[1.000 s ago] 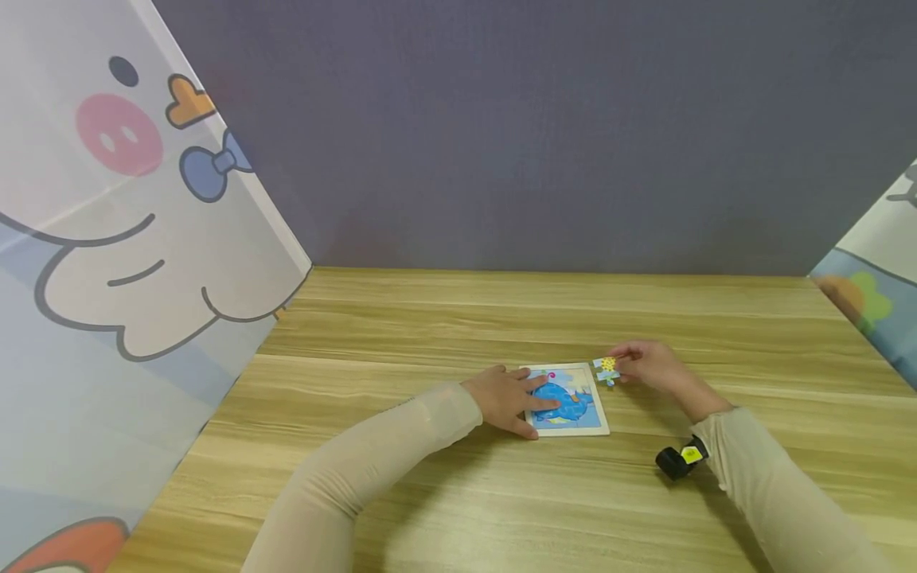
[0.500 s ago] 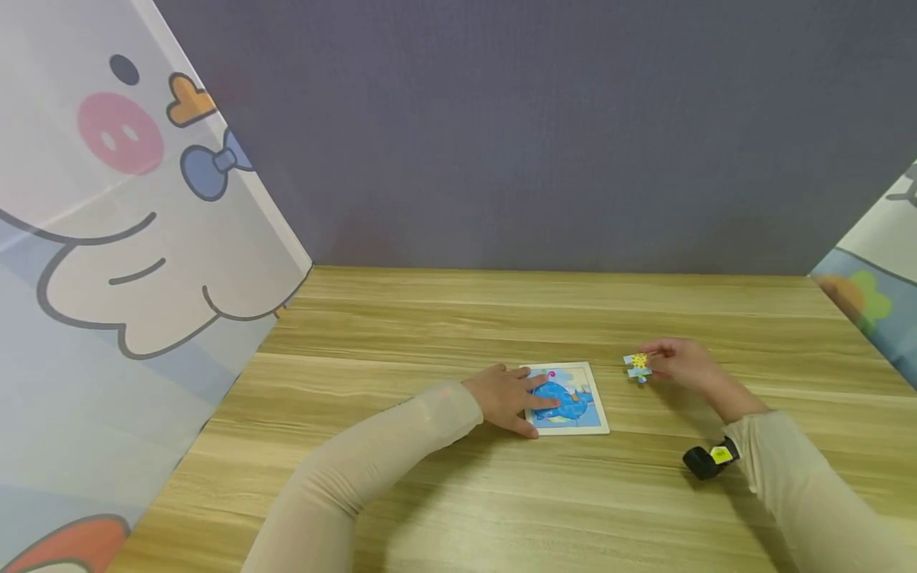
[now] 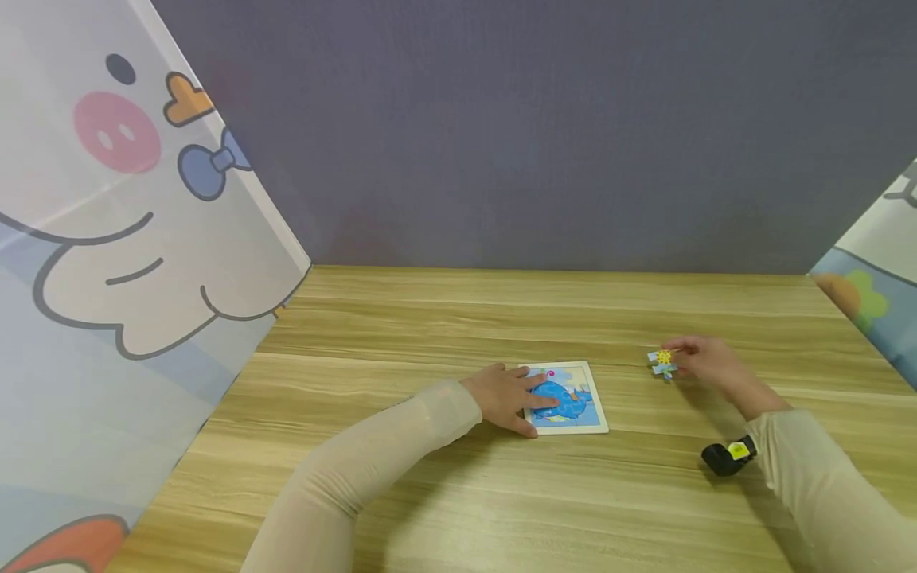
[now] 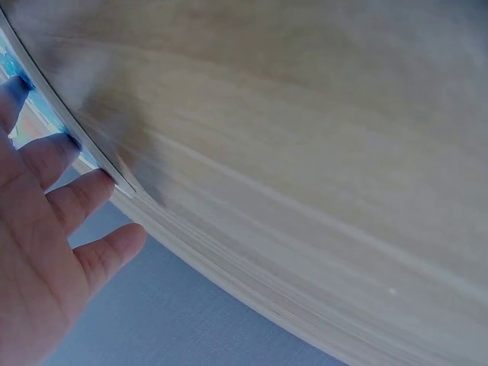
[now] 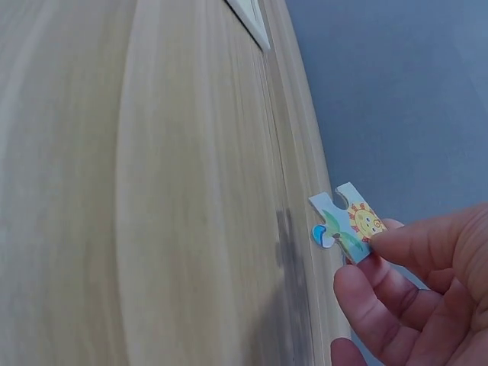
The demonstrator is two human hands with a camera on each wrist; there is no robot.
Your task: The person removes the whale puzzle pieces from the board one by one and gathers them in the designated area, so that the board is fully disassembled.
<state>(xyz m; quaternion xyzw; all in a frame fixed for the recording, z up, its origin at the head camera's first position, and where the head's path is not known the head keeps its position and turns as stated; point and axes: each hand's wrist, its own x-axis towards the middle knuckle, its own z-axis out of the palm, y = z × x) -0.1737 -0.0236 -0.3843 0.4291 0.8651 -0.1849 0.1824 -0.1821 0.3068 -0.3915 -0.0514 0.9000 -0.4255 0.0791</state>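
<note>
A framed jigsaw puzzle [image 3: 573, 402] with a blue animal picture and a white border lies flat on the table. My left hand [image 3: 507, 398] rests on its left side with fingers spread; the left wrist view shows the fingertips [image 4: 95, 183] on the puzzle's edge. Off to the right, my right hand [image 3: 709, 364] pinches a jigsaw piece [image 3: 663, 360] between thumb and fingers. That piece [image 5: 349, 225] bears a yellow sun and green leaves on pale blue. It is held apart from the puzzle, above the wood.
The wood-grain table [image 3: 458, 318] runs back to a dark grey panel [image 3: 559, 135]. At the left stands a white panel [image 3: 165, 239] with cartoon drawings, and another printed panel [image 3: 870, 278] is at the right. A black wrist camera [image 3: 727, 458] hangs by the right sleeve.
My right hand has moved right, away from the puzzle, carrying the jigsaw piece. The left hand has stayed in place on the puzzle.
</note>
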